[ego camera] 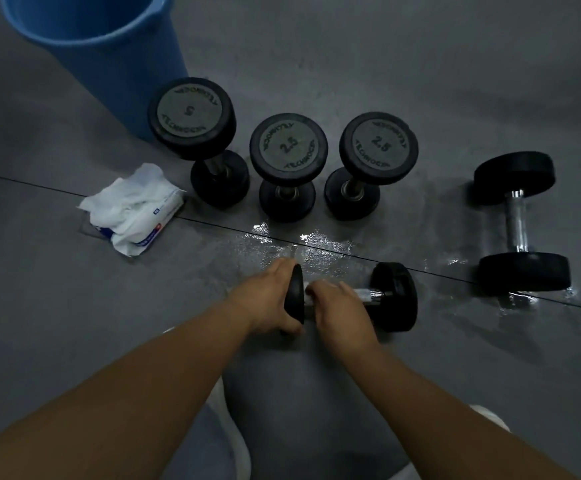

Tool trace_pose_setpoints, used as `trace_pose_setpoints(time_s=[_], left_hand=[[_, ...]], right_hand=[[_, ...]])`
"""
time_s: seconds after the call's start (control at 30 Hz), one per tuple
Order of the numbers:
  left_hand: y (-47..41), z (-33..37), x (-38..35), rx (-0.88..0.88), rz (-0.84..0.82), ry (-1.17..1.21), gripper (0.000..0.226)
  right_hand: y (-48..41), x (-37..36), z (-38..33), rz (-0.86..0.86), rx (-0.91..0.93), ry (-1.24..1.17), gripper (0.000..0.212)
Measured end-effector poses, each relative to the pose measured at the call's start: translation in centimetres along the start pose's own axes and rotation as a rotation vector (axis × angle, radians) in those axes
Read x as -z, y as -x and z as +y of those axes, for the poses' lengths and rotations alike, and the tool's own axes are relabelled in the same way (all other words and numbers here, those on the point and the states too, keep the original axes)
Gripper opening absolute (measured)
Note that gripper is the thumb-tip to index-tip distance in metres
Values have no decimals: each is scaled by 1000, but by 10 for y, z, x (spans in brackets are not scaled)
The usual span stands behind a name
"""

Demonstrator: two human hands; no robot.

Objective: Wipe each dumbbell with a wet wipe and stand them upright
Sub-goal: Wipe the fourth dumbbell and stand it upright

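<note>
The near dumbbell point(393, 296) is laid flat on the wet floor point(316, 244). Its left head is gripped by the left hand point(270, 299), fingers and thumb curled round; its handle is wrapped by the right hand point(339, 306). Beyond, three upright dumbbells point(289, 147) are ranged; a fifth dumbbell point(521, 220) is laid flat rightward. To the left, a wipe pack point(133, 209) and a blue bucket point(98, 46) are noted.

Your 5 dumbbell point(192, 116), middle 2.5 dumbbell point(288, 147) and right 2.5 dumbbell point(379, 147) stand upright in a row (all black). The fourth dumbbell point(521, 221) lies sideways at right; the fifth dumbbell point(394, 296) lies nearest you, white wipe point(308, 301) on its handle.
</note>
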State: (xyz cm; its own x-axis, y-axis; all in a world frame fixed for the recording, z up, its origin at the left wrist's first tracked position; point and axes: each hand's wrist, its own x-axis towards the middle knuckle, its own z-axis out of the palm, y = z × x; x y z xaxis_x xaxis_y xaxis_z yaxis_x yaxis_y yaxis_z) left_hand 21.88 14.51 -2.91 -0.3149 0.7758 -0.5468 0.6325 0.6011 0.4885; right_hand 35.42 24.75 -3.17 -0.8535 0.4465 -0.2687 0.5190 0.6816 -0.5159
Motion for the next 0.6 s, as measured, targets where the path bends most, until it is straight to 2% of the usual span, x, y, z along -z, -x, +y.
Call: trace_pose_setpoints(time_s=[0.1, 0.23, 0.33, 0.4, 0.5, 0.53, 0.6], left_hand=[[-6, 0, 13, -1, -51, -27, 116], [-6, -2, 18, -77, -79, -94, 116], [3, -2, 11, -143, -68, -163, 116], [10, -3, 7, -155, -65, -174, 119], [16, 0, 8, -145, -66, -245, 124], [18, 2, 8, -136, -50, -267, 124], [25, 5, 4, -108, -7, -285, 125]], right_hand=[[9, 13, -2, -82, 48, 23, 15], [-16, 14, 12, -7, -173, 15, 16], [4, -8, -5, -101, -85, 68, 26], [21, -5, -7, -86, -48, -16, 30], [14, 1, 6, 0, -193, -147, 28], [10, -1, 4, -33, -205, -145, 29], [14, -8, -7, -207, -138, -65, 34]])
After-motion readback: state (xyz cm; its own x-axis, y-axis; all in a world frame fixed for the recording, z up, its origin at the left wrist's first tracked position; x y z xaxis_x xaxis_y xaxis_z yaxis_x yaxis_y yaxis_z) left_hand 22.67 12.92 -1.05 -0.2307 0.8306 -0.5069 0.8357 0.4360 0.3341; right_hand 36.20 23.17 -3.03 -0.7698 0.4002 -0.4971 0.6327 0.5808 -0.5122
